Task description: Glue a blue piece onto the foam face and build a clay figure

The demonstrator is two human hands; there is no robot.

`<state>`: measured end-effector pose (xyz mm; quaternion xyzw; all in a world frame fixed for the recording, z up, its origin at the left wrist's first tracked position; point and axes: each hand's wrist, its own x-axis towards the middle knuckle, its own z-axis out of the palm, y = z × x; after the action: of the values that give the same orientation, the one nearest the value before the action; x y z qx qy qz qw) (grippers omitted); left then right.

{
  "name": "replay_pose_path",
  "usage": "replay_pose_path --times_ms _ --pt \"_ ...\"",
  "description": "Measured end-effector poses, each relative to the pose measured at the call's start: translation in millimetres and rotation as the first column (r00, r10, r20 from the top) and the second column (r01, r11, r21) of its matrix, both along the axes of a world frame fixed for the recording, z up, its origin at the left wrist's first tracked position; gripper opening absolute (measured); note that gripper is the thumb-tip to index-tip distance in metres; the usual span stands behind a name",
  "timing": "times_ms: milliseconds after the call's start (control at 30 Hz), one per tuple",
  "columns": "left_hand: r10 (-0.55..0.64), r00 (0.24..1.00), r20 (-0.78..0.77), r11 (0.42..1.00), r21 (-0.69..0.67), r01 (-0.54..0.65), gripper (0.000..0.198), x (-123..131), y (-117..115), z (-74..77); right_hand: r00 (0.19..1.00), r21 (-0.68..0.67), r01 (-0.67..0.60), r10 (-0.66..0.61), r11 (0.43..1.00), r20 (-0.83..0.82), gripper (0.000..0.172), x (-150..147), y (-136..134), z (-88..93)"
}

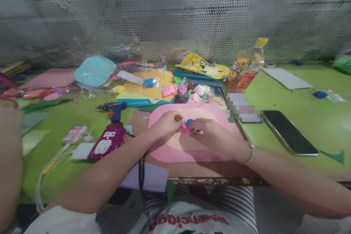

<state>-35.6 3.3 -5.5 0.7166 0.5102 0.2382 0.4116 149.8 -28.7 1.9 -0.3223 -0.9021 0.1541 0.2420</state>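
My left hand is closed in a pinch, its fingertips at a small lump of pink clay. From the other side my right hand grips the same pink lump between thumb and fingers. A blue clay ball shows just behind my right fingertips; whether it is held or resting is hard to tell. Both hands are over a rounded pink paper sheet with a paler cream panel in its middle.
Left of me lie a glue gun, a purple device and a cable. Clay packets, a decorated yellow paper shape and a leaning drink bottle stand behind. A phone lies right. Another person's arm is far left.
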Motion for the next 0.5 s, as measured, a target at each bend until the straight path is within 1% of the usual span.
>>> replay_pose_path --times_ms 167,267,400,500 --pt "0.023 0.999 -0.044 0.999 0.047 -0.021 0.014 2 -3 -2.2 0.994 0.033 -0.093 0.091 0.995 0.052 0.019 1 0 -2.8" --pt "0.044 0.999 -0.016 0.997 0.069 -0.043 0.013 4 -3 -6.3 0.995 0.025 -0.08 0.079 0.996 0.063 0.02 1 0 -3.1" --pt "0.082 0.995 0.061 0.994 0.072 -0.087 0.009 7 -5 -12.0 0.996 0.023 -0.041 0.039 0.999 0.084 0.02 1 0 -3.9" --pt "0.07 0.994 0.081 0.996 0.056 -0.075 0.01 8 -6 -13.0 0.994 0.031 -0.029 0.026 0.999 0.109 0.021 3 0 -2.0"
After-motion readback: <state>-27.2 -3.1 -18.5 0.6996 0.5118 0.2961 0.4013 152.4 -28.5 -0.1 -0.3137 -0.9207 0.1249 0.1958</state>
